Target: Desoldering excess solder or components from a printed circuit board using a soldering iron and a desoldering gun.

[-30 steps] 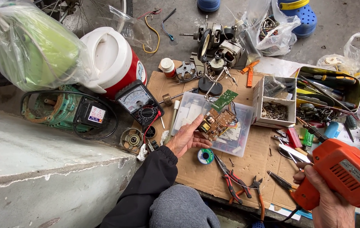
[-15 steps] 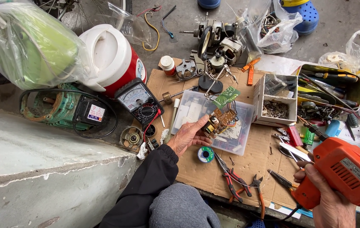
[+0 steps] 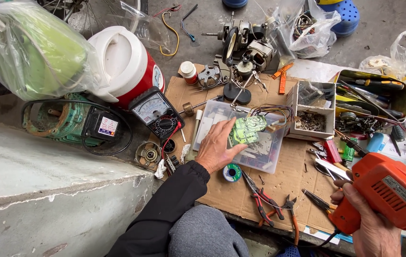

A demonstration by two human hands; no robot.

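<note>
My left hand rests on a green circuit board, holding it flat with its solder side up on a clear plastic box. Coloured wires run off the board to the right. My right hand grips the handle of an orange gun-shaped power tool at the lower right, away from the board. A small spool of solder wire lies just below my left hand. Red-handled pliers lie on the cardboard sheet between my hands.
An analogue multimeter and a red-and-white cooler jug sit left of the box. Also here: a green motor, a small white parts box, a yellow tray of tools, fan motor parts, and a concrete ledge.
The circuit board has been turned over, from its component side to its green solder side, and now lies flatter on the clear box. The orange tool has barely moved.
</note>
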